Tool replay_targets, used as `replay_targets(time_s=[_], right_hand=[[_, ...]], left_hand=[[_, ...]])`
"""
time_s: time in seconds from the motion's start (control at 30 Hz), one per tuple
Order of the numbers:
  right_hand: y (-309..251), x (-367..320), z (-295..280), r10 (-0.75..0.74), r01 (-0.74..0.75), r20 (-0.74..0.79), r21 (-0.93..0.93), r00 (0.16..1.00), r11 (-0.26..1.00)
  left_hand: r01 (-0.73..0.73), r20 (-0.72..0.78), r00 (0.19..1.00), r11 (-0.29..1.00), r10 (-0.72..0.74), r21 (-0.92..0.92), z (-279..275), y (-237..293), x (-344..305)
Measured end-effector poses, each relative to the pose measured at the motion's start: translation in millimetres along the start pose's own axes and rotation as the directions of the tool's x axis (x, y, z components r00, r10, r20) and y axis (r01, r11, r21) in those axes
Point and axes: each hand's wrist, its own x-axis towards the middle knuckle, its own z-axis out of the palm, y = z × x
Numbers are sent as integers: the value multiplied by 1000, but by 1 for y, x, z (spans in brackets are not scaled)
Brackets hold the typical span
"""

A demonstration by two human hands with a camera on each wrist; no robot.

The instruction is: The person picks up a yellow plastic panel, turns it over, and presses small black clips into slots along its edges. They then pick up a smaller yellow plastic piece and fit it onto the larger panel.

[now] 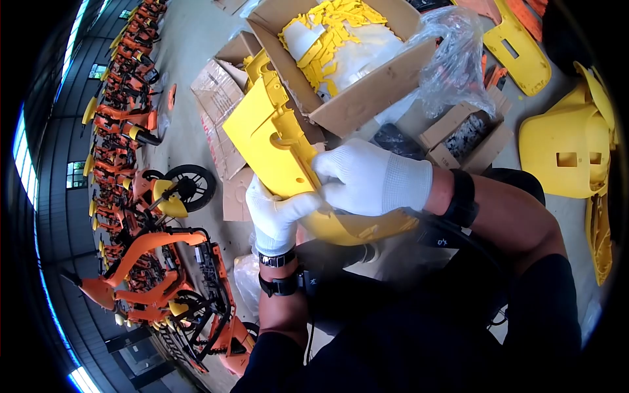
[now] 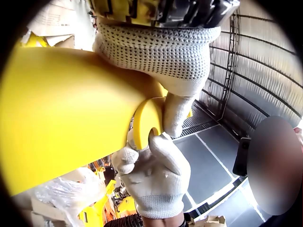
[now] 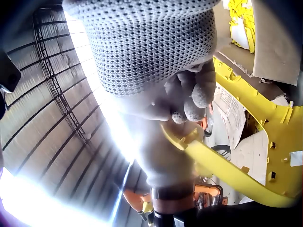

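A glossy yellow plastic body panel (image 1: 262, 128) is held up in front of the person, with notches and tabs along one edge. My left hand (image 1: 275, 213), in a white knit glove, grips its near end. My right hand (image 1: 370, 177), gloved alike, pinches the same end from the right. In the left wrist view, the thumb of the right hand (image 2: 156, 172) sits in the notch of a curved yellow lip (image 2: 147, 120), close to the left fingers. Clips show on the panel's inner face (image 3: 279, 142) in the right wrist view. A rounded yellow part (image 1: 357, 226) lies below the hands.
An open carton (image 1: 367, 101) of small yellow parts stands just beyond the panel. Right of it are clear plastic wrap (image 1: 455, 62), a small box of dark pieces (image 1: 468, 134) and more yellow panels (image 1: 563, 150). Orange scooters (image 1: 164, 262) line the left.
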Motion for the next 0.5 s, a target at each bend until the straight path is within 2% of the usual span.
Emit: replay_targets(time_s=[0.1, 0.2, 0.23, 0.33, 0.43, 0.5], right_hand=[[-4, -1, 4, -9, 8, -14, -55, 1000, 998], [-7, -1, 6, -4, -2, -54, -120, 999, 993], [-7, -2, 6, -1, -9, -68, -139, 998, 990], [1, 1, 14, 12, -31, -100, -193, 995, 981], [0, 2, 15, 49, -66, -92, -192, 995, 979], [1, 1, 15, 55, -64, -43, -222, 998, 973]], left_hand=[[31, -7, 1000, 995, -30, 97, -10, -2, 3], [-59, -89, 994, 995, 66, 82, -4, -6, 3], [-33, -73, 997, 999, 36, 32, 0, 0, 1], [-76, -157, 983, 992, 91, 103, 4, -7, 0], [-31, -104, 994, 997, 38, 72, -2, -6, 1], [-98, -137, 985, 995, 101, 31, -7, -10, 5]])
